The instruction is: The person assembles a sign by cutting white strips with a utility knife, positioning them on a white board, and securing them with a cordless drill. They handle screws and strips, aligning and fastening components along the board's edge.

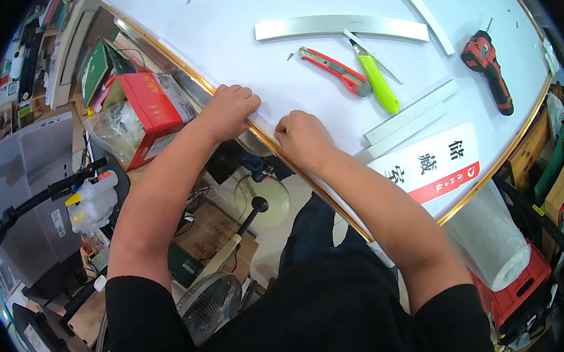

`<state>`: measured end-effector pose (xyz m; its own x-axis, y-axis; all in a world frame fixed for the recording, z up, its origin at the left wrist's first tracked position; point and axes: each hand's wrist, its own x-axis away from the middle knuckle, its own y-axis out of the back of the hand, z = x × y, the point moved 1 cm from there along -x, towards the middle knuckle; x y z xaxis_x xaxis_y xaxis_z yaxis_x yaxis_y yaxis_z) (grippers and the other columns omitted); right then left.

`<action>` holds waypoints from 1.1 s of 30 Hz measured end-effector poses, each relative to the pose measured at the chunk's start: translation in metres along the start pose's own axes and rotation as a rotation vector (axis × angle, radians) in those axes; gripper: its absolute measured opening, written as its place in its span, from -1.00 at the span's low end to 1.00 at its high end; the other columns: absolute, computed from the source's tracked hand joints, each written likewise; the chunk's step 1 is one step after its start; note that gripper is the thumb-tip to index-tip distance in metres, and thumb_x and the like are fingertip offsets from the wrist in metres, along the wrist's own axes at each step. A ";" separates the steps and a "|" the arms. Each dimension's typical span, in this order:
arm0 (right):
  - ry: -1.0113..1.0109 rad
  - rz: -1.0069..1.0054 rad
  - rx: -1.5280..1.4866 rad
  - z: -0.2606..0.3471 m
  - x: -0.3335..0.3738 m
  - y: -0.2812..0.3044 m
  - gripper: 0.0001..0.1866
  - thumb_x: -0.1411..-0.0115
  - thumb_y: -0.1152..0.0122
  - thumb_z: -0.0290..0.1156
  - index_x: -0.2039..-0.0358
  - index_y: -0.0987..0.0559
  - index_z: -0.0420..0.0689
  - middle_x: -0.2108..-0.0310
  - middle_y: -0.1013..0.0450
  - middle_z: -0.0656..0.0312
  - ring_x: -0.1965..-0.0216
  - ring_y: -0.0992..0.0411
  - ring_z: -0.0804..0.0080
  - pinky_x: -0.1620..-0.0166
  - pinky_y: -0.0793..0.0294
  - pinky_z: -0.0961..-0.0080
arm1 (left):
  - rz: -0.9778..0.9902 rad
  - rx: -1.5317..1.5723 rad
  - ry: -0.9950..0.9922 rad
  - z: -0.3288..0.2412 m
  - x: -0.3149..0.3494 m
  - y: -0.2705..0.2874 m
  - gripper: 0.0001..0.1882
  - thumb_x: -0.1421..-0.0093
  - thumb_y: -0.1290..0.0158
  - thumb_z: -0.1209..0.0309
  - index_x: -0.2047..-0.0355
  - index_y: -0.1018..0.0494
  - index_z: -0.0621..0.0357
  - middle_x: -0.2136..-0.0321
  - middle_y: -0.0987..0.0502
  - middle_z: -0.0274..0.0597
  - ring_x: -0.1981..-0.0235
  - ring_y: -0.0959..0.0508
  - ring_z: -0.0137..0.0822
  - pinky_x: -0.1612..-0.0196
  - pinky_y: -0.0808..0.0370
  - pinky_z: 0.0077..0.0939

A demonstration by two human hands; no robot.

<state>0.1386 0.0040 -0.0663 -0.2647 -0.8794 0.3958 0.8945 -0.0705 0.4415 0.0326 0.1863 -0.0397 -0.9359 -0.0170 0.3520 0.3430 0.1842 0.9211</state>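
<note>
Head view, looking down: both hands sit at the near edge of a white desk [241, 31] that is trimmed with a thin gold-coloured edge strip [268, 142]. The left hand [229, 110] curls over that rim, its fingers [241, 94] bent and pressed down on the strip and the white surface beside it. The right hand [304, 136] is just beside it, a little apart, fingers clenched into a loose fist on the same edge. Whether either hand pinches a loose film or only the rim itself cannot be told from here, since the fingertips are tucked under.

The strip runs as a narrow, shiny line from upper left, under both hands, down toward the lower right, following the desk border; it looks smooth and continuous where it shows.

Past the hands the white top is open for a fair stretch. Farther in lie a red utility knife [335, 70], a lime-green utility knife [377, 82] touching its tip, a curved silver metal bar [338, 27], two flat aluminium strips [411, 119] and a white sign with a red band [430, 165]. A red cordless screwdriver [487, 68] rests well apart near the far right edge.

Below the rim, a red tin box [150, 107] and a small fan [207, 303] crowd the floor space.
</note>
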 end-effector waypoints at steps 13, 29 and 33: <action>0.201 -0.146 0.387 -0.028 0.047 0.049 -0.75 -0.13 -0.28 -0.34 0.23 -0.59 -0.21 0.20 -0.46 0.03 0.11 -0.47 0.10 0.06 -0.52 0.23 | -0.096 -0.029 -0.176 -0.009 0.010 0.006 -0.68 -0.05 -0.18 0.44 0.15 -0.43 0.07 0.22 -0.47 -0.20 0.10 -0.49 -0.10 0.00 -0.42 -0.17; 0.231 -0.131 0.408 -0.007 0.034 -0.018 -0.67 0.00 -0.33 -0.28 0.34 -0.46 -0.25 0.40 -0.47 0.00 0.37 -0.53 0.00 0.28 -0.56 0.14 | -0.077 -0.095 -0.331 -0.017 0.007 0.002 -0.85 -0.04 -0.14 0.40 0.35 -0.44 0.04 0.32 -0.47 -0.27 0.22 -0.52 -0.20 0.09 -0.46 -0.30; 0.241 -0.092 0.404 -0.007 0.032 -0.019 -0.67 -0.01 -0.31 -0.28 0.33 -0.46 -0.26 0.39 -0.47 -0.01 0.36 -0.52 -0.01 0.28 -0.56 0.13 | -0.092 -0.092 -0.373 -0.015 0.007 0.001 -0.85 -0.03 -0.14 0.39 0.37 -0.44 0.06 0.34 -0.47 -0.24 0.23 -0.53 -0.20 0.09 -0.46 -0.30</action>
<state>0.1157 -0.0266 -0.0680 -0.2028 -0.9654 0.1637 0.6467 -0.0065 0.7627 0.0279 0.1719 -0.0342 -0.9222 0.3318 0.1985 0.2466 0.1095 0.9629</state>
